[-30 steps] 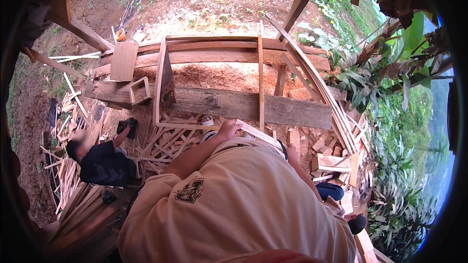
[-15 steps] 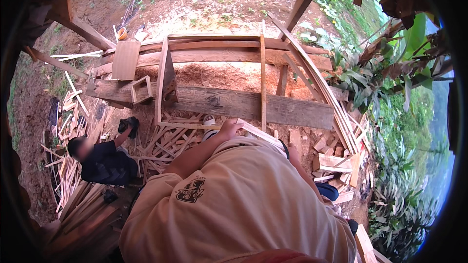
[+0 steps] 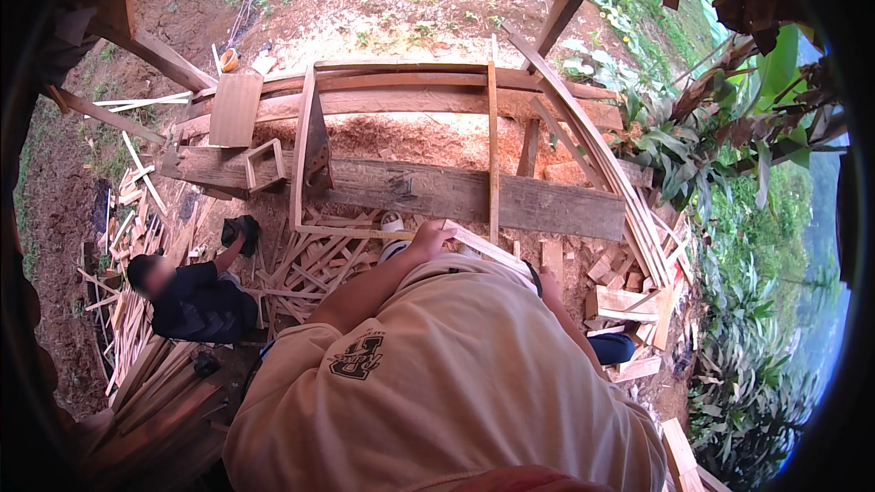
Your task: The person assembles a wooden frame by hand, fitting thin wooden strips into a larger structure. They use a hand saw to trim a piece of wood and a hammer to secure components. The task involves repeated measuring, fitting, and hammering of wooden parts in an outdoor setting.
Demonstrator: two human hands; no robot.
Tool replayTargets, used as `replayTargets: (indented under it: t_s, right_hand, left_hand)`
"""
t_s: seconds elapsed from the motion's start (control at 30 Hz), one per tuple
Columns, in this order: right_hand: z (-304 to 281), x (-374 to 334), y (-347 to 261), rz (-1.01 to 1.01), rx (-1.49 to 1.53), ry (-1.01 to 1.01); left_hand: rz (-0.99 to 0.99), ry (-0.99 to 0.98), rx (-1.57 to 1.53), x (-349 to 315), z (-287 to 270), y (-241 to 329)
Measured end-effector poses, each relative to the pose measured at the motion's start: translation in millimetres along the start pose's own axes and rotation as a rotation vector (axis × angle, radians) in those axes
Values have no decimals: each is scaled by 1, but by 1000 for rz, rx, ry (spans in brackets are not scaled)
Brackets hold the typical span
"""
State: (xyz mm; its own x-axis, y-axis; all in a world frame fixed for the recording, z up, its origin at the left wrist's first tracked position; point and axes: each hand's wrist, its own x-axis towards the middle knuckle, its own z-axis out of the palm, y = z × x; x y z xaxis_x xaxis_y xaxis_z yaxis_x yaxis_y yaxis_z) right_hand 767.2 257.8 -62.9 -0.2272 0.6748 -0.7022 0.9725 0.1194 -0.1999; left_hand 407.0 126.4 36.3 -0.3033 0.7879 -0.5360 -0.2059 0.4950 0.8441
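the left hand [image 3: 428,239] curls its fingers closed around the near end of a thin pale wooden strip [image 3: 488,251] that runs to the right just above the person's beige shirt [image 3: 437,383], close below the wide grey-brown plank [image 3: 474,196]. the right hand is hidden behind the shirt, so its fingers cannot be told. a slim rectangular wooden frame [image 3: 303,141] stands upright over the plank, and one small square wooden frame [image 3: 264,164] rests on the plank's left end. a flat pale board [image 3: 235,109] lies further left. loose offcut slats [image 3: 319,260] litter the ground below. a second person in dark clothes [image 3: 196,305] crouches at left. the shirt bears one dark printed emblem [image 3: 357,357] on its chest.
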Motion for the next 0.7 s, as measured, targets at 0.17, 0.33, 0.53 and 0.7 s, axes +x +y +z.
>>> replayTargets:
  t_s: [0.17,0.33,0.53,0.7]
  right_hand:
    - [-10,-16,-16,-42,-58,-33]
    - [1,-3,2,-32,-77,0]
    - [5,0,5,-4,-60,0]
    - [-16,-19,-15,-27,-92,-20]
  left_hand:
    - [-20,-12,7,-4,-4,0]
    - [-2,-38,13,1,0,-4]
    - [-9,-9,-20,-2,4,-1]
    - [-26,1,-4,-3,0,-4]
